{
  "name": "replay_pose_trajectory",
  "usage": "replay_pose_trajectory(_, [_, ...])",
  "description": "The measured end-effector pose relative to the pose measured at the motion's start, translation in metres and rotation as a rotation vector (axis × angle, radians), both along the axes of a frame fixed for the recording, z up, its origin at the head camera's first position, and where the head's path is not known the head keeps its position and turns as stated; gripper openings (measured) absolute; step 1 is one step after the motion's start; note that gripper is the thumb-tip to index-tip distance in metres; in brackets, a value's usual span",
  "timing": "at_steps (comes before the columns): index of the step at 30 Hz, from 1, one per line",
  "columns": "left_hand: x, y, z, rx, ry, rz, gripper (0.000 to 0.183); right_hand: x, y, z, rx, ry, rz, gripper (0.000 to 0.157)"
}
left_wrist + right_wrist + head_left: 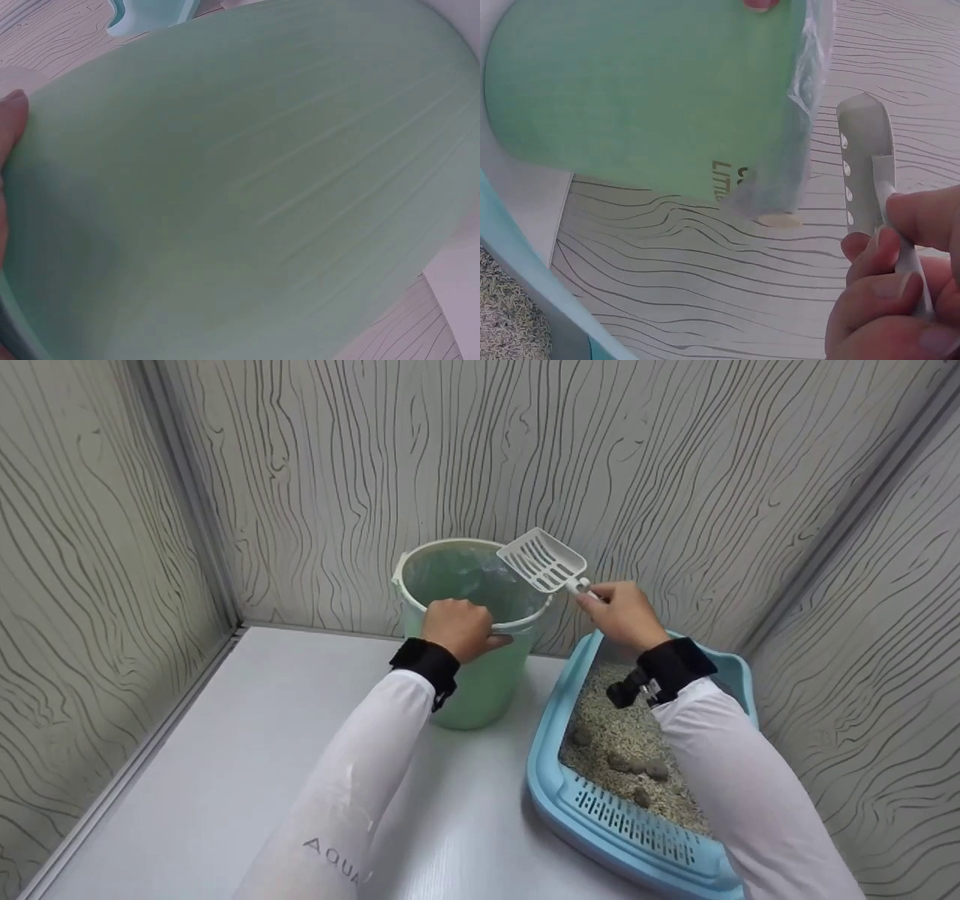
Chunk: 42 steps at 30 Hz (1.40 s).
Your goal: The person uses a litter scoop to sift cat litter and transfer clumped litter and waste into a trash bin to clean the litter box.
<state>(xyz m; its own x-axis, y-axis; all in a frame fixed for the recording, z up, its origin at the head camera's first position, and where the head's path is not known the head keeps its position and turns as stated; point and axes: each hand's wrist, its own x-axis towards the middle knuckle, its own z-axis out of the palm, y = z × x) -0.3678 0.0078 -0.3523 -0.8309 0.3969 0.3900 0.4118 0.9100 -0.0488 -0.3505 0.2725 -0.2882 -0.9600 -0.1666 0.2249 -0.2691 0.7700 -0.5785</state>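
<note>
My right hand [624, 615] grips the handle of a white slotted litter scoop [543, 561], its blade over the right rim of a green trash bin [480, 682]. No clump shows on the blade. With curled fingers my left hand [459, 628] holds the bin's near rim, the thumb lying outside. A clear plastic bag [450, 574] lines the bin. The left wrist view is mostly filled by the bin's green wall [247, 180]. In the right wrist view the scoop [866, 161] appears edge-on, apart from the bin, fingers wrapped around its handle.
A blue litter box [551, 742] stands right of the bin, beneath my right forearm. It holds grainy litter [630, 720] with several dark clumps [621, 762]. The white tabletop [247, 750] extends to the left, and wood-patterned panels [337, 495] enclose the back and sides.
</note>
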Motion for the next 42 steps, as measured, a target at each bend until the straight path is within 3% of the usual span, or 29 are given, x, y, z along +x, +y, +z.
replay_pose_trajectory(7, [-0.001, -0.005, 0.000, -0.003, 0.005, 0.002, 0.069, 0.023, 0.032, 0.000, -0.066, -0.058, -0.032, 0.035])
replay_pose_trajectory(12, [-0.002, -0.010, -0.001, -0.005, -0.007, 0.009, 0.069, 0.042, 0.062, -0.006, -0.035, -0.096, -0.050, 0.041])
replay_pose_trajectory(21, [0.000, -0.013, 0.000, -0.006, -0.019, 0.013, 0.070, 0.073, 0.111, -0.025, 0.034, -0.054, -0.079, 0.040])
replay_pose_trajectory(26, [0.000, -0.014, 0.001, -0.007, -0.024, 0.014, 0.070, 0.082, 0.131, -0.037, 0.119, -0.042, -0.062, 0.037])
replay_pose_trajectory(30, [-0.002, -0.014, 0.001, -0.013, -0.027, 0.022, 0.070, 0.085, 0.144, -0.043, 0.214, -0.096, -0.053, 0.038])
replay_pose_trajectory(38, [-0.003, -0.018, 0.003, -0.015, -0.014, 0.032, 0.070, 0.085, 0.147, -0.039, 0.538, -0.368, -0.027, 0.040])
replay_pose_trajectory(42, [-0.003, -0.020, 0.004, -0.016, -0.014, 0.032, 0.069, 0.085, 0.138, -0.035, 0.650, -0.441, -0.061, 0.035])
